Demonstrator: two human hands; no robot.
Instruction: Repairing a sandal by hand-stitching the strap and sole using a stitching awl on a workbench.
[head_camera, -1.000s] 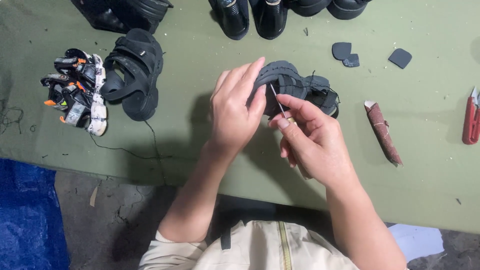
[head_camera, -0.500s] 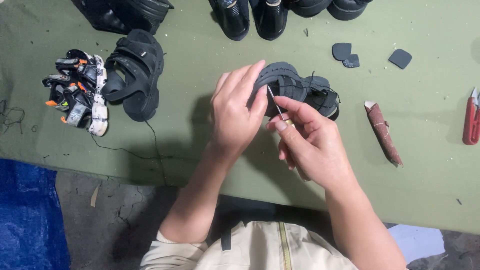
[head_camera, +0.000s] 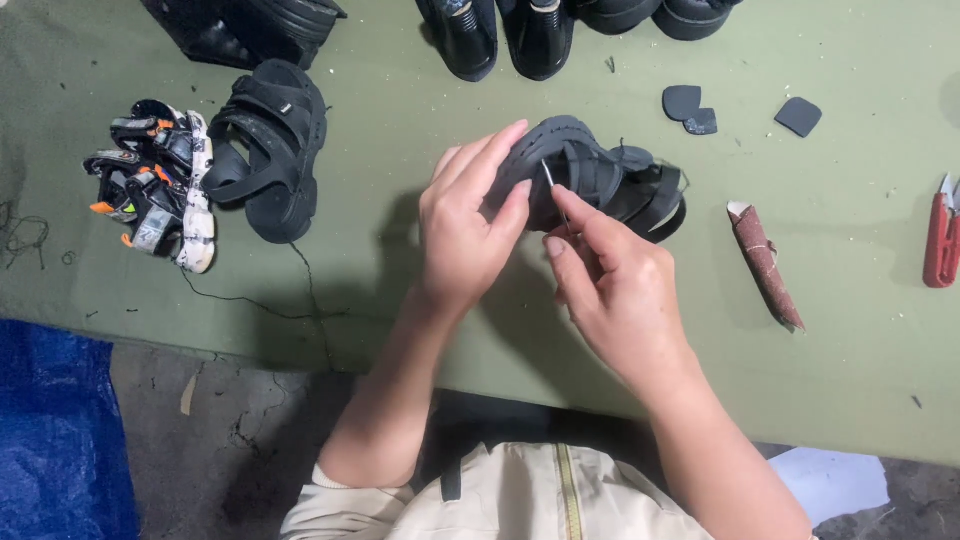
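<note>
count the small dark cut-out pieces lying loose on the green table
3, all beyond the black sandal in the hands: two touching, one rounded and one smaller, and a third apart, further right. More may lie outside the view.

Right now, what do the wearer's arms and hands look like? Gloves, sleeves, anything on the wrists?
Both hands are bare: no gloves, rings or watch visible on the left hand or right hand. Forearms are bare too. A pale cream sleeve ends near the left elbow; the cream top has a front zip.
</note>
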